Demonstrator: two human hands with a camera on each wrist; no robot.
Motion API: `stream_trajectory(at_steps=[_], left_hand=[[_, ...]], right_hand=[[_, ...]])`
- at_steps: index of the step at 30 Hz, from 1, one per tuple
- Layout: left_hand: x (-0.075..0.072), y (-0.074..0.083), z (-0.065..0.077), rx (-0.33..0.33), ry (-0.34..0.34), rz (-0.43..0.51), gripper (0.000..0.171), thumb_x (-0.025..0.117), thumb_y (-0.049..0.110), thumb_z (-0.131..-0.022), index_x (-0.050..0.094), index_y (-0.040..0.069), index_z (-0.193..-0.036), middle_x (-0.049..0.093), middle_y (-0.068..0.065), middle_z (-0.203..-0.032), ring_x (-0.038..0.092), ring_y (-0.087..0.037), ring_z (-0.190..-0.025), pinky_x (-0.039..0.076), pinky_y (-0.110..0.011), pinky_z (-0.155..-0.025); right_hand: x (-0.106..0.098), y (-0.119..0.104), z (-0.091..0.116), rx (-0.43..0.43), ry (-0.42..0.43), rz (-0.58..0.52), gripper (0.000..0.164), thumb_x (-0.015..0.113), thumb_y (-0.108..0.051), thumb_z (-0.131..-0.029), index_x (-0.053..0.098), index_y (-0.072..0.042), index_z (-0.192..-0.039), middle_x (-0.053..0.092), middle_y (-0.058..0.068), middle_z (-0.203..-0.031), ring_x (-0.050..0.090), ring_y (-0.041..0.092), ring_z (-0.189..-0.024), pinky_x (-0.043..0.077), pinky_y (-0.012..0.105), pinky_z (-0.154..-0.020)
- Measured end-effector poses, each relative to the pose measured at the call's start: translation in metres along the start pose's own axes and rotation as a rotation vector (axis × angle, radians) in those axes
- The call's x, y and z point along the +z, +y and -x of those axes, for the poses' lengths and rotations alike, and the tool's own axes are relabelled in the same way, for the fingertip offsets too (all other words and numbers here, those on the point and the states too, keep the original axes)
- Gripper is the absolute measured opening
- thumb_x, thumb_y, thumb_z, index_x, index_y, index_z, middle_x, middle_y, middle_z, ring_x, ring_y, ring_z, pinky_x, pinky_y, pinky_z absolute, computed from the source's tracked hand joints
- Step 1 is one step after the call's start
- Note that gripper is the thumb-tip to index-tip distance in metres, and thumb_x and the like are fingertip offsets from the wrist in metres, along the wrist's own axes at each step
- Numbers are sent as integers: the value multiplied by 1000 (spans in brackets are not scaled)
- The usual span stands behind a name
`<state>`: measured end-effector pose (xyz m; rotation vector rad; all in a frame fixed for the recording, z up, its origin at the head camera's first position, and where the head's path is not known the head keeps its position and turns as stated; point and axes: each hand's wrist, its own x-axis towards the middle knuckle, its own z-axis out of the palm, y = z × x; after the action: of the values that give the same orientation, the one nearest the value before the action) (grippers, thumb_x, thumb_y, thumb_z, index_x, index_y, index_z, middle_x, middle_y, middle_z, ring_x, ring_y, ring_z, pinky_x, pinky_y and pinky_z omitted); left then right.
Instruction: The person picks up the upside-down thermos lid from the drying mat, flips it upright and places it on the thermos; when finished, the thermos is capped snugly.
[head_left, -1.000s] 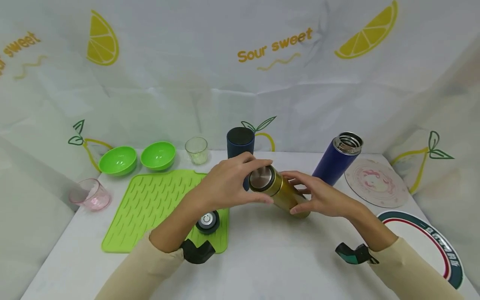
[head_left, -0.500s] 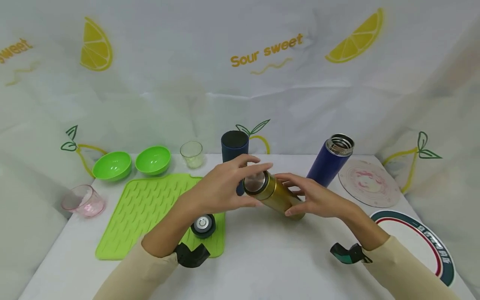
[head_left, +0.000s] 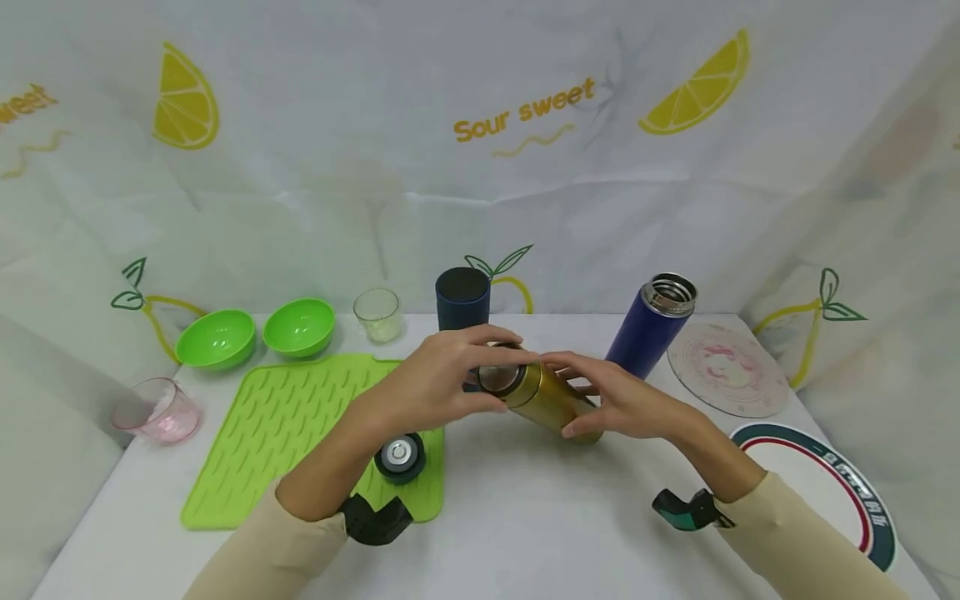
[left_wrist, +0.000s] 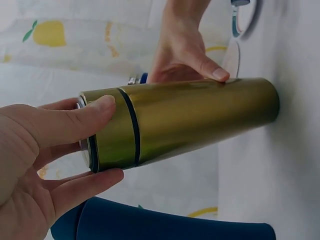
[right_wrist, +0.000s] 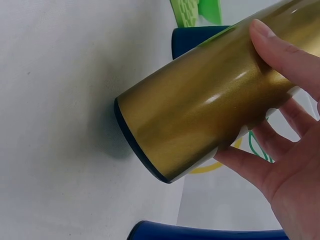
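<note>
Both my hands are on a gold thermos (head_left: 553, 407) in the middle of the table. My left hand (head_left: 438, 379) grips its gold lid (left_wrist: 112, 132) with thumb and fingers around the rim; the fingers partly cover the steel top. Lower down, my right hand (head_left: 630, 396) holds the gold body (right_wrist: 195, 100), thumb on one side and fingers on the other. In the right wrist view the dark base (right_wrist: 137, 142) is close to the table; I cannot tell if it touches. A black stopper (head_left: 400, 457) with a metal centre lies on the green mat (head_left: 288, 417).
A dark blue flask (head_left: 462, 298) stands behind my left hand. To the right is a lidless blue flask (head_left: 647, 332), near a pink-patterned disc (head_left: 727, 367) and a round white mat (head_left: 810, 483). Two green bowls (head_left: 216, 340), a clear glass (head_left: 378, 315) and a pink glass (head_left: 159, 411) are at left.
The head view has shifted, so everything appears further left and lower. My left fingers have moved further across the lid's top. The right hand keeps its hold on the body.
</note>
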<state>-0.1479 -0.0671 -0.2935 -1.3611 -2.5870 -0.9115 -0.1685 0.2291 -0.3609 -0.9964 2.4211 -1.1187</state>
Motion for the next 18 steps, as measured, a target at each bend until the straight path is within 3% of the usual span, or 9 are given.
stream_trajectory(at_steps=[6,18], left_hand=[[-3,-1,1,73,-49,34,53,84,4,-81,72,24,-128,61,1,-143,58,-20,-133,56,-35,-103],[-3,0,1,83,-69,41,49,80,-3,-82,75,24,-123,60,1,-146,59,-17,-127,55,-34,-104]], right_hand=[[0,-1,-1,-12,-20,-12,84,86,-21,-82,41,-24,-153,53,8,-152,56,40,-136,53,61,-104],[0,1,2,-9,0,27,83,85,-24,-84,41,-18,-153,52,14,-153,56,43,-134,53,63,-102]])
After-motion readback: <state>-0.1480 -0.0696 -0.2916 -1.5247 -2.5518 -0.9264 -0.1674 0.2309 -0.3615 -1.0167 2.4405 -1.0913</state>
